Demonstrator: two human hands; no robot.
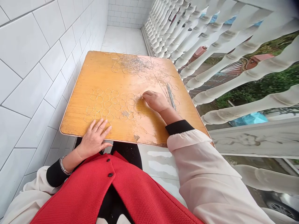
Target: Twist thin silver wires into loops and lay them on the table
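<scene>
My left hand [97, 136] lies flat at the near edge of the wooden table [112, 81], fingers stretched and slightly apart, holding nothing. Its fingertips are just by the nearest of several thin wire rings [106, 105] laid out in rows. To the right of those, my right hand [156, 100] is over the tabletop with thumb and fingers pinched together. What the pinch holds, if anything, is too small to make out. More thin rings [127, 104] lie between the hands, with a small greyish patch [125, 113] among them.
A tangled heap of thin wire [136, 63] lies at the table's far side. Straight thin grey rods [171, 96] rest right of my right hand. A white tiled wall [46, 68] runs along the left, a white baluster railing [224, 81] along the right.
</scene>
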